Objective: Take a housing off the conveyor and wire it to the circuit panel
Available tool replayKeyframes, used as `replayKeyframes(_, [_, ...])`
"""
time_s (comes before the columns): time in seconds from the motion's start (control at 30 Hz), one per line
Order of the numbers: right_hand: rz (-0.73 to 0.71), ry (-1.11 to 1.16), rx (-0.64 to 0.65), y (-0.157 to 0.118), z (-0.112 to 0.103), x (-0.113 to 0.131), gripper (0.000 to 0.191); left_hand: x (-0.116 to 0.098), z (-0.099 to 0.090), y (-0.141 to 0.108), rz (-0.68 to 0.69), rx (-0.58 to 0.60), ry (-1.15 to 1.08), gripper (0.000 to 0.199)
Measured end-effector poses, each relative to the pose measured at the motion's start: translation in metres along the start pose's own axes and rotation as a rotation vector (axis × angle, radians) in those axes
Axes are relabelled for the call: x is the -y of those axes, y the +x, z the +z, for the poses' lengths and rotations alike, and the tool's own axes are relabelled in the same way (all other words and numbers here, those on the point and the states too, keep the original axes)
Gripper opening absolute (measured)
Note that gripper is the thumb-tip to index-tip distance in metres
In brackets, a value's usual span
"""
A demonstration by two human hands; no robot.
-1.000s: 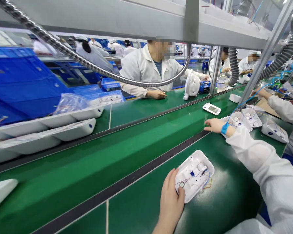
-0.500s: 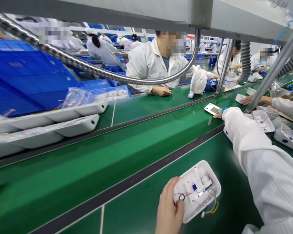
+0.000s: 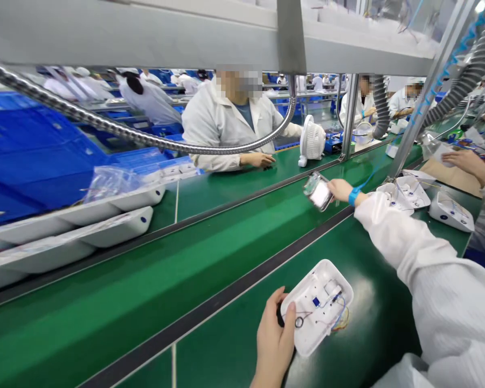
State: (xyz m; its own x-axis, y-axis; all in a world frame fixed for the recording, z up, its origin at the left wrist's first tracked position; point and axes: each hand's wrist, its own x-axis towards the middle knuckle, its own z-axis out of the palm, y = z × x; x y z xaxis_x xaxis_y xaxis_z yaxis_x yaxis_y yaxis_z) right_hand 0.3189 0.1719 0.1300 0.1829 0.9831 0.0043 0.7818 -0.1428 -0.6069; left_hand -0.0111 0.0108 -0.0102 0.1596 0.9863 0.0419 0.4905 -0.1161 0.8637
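Nearest the camera, the left hand (image 3: 275, 345) grips the near end of an open white housing (image 3: 317, 304), thumb laid over its inner face beside a small ring-shaped part; blue, red and yellow wires run across the inside. The housing rests on the green worktop (image 3: 226, 345), just this side of the dark strip edging the conveyor belt (image 3: 145, 275). Farther out, the right hand (image 3: 341, 189), with a blue wrist strap (image 3: 353, 196) below a white sleeve, is closed around a small white display unit (image 3: 318, 191), holding it tilted in the air above the belt. To the right, more open white housings (image 3: 412, 191) lie side by side on the worktop. Across the belt, white shells (image 3: 117, 223) lie in a row, and a person in a white coat rests a hand (image 3: 258, 159) near a small white fan (image 3: 312, 141).
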Motion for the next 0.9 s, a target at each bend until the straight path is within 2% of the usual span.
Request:
replayKeyframes(0.13, [-0.068,0.164,0.164,-0.087,0.047,0.039,0.032,0.009,0.002,0.005,0.001,-0.04,-0.172,0.065])
replayKeyframes(0.23, [-0.182,0.215,0.28,-0.145,0.08,0.066,0.028,0.027,-0.003,0.006,-0.042,-0.164,-0.451,0.07])
replayKeyframes(0.33, [-0.367,0.078,0.361,-0.181,0.106,0.08,0.03,0.04,-0.014,0.005,-0.169,-0.245,-0.598,0.058])
replayKeyframes(0.4, [-0.441,-0.115,0.316,-0.195,0.119,0.081,0.036,0.039,-0.025,0.004,-0.253,-0.246,-0.748,0.048])
replayKeyframes(0.47, [-0.55,-0.278,0.257,-0.203,0.13,0.078,0.047,0.029,-0.038,0.003,-0.317,-0.219,-1.001,0.044])
replayKeyframes(0.57, [-0.751,-0.399,0.274,-0.213,0.147,0.071,0.061,0.008,-0.061,0.001,-0.215,-0.086,-1.337,0.06])
replayKeyframes(0.63, [-0.797,-0.459,0.303,-0.217,0.158,0.069,0.047,-0.001,-0.074,0.0,-0.139,0.017,-1.472,0.068])
replayKeyframes(0.7, [-0.797,-0.484,0.329,-0.222,0.166,0.07,0.02,-0.003,-0.083,-0.004,-0.128,0.057,-1.51,0.07])
replayKeyframes(0.73, [-0.789,-0.471,0.341,-0.225,0.167,0.071,0.013,-0.003,-0.086,-0.006,-0.129,0.052,-1.506,0.071])
replayKeyframes(0.8, [-0.767,-0.399,0.372,-0.23,0.165,0.073,0.015,-0.001,-0.086,-0.01,-0.111,0.016,-1.477,0.07])
replayKeyframes(0.9, [-0.719,-0.202,0.362,-0.24,0.147,0.077,0.024,-0.001,-0.075,-0.019,-0.045,-0.015,-1.436,0.069])
